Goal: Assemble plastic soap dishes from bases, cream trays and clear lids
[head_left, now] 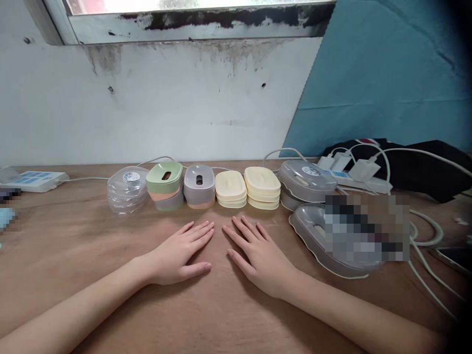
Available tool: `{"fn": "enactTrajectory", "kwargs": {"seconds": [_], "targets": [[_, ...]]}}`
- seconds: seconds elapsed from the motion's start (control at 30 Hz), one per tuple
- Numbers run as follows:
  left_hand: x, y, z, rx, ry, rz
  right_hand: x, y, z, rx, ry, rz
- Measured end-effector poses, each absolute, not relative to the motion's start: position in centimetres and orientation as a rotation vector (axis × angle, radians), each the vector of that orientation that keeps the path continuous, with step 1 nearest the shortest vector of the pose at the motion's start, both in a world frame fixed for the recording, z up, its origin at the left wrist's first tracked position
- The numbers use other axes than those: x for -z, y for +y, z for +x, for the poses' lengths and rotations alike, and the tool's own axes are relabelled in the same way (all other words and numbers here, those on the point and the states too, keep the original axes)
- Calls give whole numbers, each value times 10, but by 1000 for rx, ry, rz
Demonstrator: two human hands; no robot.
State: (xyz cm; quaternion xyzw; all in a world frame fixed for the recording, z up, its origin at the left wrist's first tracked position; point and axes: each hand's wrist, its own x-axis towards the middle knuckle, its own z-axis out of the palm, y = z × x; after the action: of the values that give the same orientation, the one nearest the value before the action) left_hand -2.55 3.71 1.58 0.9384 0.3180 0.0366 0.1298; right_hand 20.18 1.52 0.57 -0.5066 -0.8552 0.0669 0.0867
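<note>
My left hand (180,253) lies flat on the wooden table (206,314), fingers stretched out, holding nothing. Beside it my right hand (258,258) also rests palm down with its fingers spread. Just beyond them stands a row of small plastic pieces. From the left come a stack of clear plastic covers (127,194), a stack of green, orange and grey slotted boxes (164,184), and a grey slotted stack (199,184). Two stacks of cream-yellow lids (230,186) follow, nearest my right fingertips. Further right are larger translucent grey covers (308,179).
Another translucent grey cover (313,241) lies right of my right hand, partly hidden by a blurred patch. Power strips (40,181) with white cables sit at both sides. A black cloth (424,167) and a phone (455,258) are at the right. A white wall (184,108) rises behind.
</note>
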Motion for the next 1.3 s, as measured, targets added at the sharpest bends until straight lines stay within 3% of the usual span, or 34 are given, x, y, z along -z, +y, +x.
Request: {"fn": "enactTrajectory", "kwargs": {"seconds": [0.27, 1.03, 1.3], "targets": [[-14, 38, -27, -143, 905, 2735, -4, 19, 209, -207, -2624, -1285], [-14, 37, -26, -115, 932, 2743, -7, 18, 206, -140, -2604, -1295], [-13, 37, -28, -139, 924, 2748, -20, 32, 213, 228, -2590, -1334]]}}
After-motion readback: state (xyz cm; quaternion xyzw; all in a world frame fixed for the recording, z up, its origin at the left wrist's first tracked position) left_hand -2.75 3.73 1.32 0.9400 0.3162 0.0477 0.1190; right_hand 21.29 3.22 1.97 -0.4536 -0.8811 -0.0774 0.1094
